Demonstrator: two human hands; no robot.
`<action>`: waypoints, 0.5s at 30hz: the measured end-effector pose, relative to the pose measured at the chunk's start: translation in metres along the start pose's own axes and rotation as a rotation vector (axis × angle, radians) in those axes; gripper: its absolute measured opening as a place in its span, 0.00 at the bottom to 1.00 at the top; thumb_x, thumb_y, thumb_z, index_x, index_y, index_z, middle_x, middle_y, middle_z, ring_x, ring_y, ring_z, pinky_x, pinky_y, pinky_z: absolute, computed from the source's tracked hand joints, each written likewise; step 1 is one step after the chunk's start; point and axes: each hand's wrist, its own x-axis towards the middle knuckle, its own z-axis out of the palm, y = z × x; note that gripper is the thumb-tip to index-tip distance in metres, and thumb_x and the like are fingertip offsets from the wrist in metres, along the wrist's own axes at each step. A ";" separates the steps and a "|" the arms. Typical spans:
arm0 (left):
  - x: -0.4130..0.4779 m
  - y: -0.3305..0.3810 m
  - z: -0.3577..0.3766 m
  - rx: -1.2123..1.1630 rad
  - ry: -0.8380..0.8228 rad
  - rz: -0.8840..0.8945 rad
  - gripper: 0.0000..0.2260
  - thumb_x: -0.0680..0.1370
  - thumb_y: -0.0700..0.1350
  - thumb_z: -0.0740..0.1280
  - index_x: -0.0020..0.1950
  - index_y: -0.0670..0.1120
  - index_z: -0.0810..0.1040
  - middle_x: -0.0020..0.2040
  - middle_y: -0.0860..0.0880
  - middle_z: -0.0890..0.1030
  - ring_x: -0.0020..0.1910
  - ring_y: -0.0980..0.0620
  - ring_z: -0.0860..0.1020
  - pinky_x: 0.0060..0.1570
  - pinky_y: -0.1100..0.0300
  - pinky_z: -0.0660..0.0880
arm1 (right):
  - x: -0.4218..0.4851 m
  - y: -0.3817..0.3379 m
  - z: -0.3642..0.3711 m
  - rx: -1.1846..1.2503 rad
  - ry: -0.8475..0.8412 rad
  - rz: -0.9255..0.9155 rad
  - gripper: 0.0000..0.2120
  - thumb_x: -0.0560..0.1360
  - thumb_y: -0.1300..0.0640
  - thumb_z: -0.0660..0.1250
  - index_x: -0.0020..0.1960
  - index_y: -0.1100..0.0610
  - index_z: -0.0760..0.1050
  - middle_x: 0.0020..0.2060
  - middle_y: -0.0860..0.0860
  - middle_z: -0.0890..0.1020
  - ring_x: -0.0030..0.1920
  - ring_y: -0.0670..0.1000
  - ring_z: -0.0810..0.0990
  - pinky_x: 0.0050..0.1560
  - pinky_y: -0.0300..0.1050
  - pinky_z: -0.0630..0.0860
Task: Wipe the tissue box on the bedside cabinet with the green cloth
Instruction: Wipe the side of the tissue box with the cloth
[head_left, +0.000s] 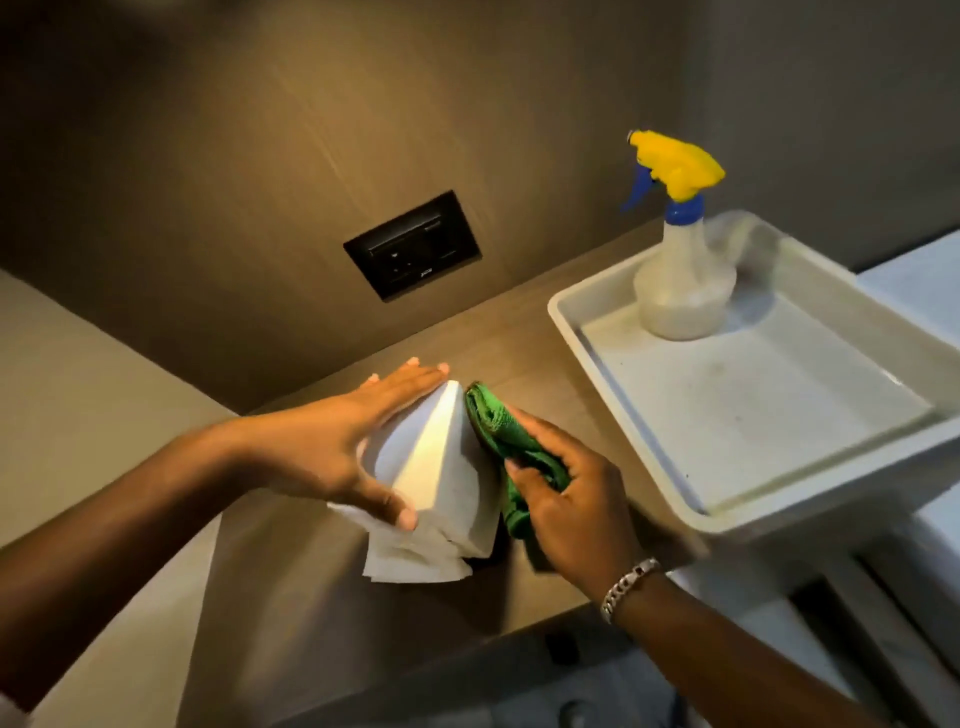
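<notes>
A white tissue box stands tipped on the brown bedside cabinet, one edge pointing up, with white tissue hanging out at its near end. My left hand lies flat over the box's left face, thumb on the near corner, holding it. My right hand grips a bunched green cloth and presses it against the box's right face. A silver bracelet circles my right wrist.
A white tray sits at the cabinet's right end and holds a clear spray bottle with a yellow and blue trigger head. A black switch panel is set in the wooden wall behind. White bedding shows at far right.
</notes>
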 end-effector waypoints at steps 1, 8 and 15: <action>0.000 0.001 0.003 -0.068 0.039 -0.001 0.43 0.67 0.68 0.67 0.72 0.72 0.40 0.75 0.68 0.38 0.74 0.62 0.35 0.74 0.51 0.39 | 0.000 0.003 0.002 -0.002 0.018 0.011 0.22 0.74 0.64 0.68 0.65 0.50 0.74 0.60 0.43 0.79 0.60 0.39 0.76 0.58 0.28 0.72; 0.019 0.003 0.047 0.088 0.526 0.167 0.27 0.80 0.53 0.48 0.78 0.47 0.48 0.80 0.52 0.48 0.78 0.58 0.45 0.77 0.51 0.44 | -0.030 0.013 0.021 -0.097 0.053 0.008 0.25 0.74 0.62 0.68 0.67 0.44 0.71 0.66 0.43 0.75 0.66 0.41 0.71 0.65 0.38 0.71; 0.021 -0.003 0.051 0.117 0.541 0.187 0.26 0.80 0.52 0.46 0.78 0.50 0.45 0.80 0.53 0.46 0.77 0.60 0.43 0.77 0.53 0.44 | -0.027 -0.003 0.044 -0.095 0.140 -0.114 0.22 0.77 0.54 0.62 0.69 0.41 0.66 0.71 0.45 0.71 0.69 0.45 0.69 0.64 0.42 0.73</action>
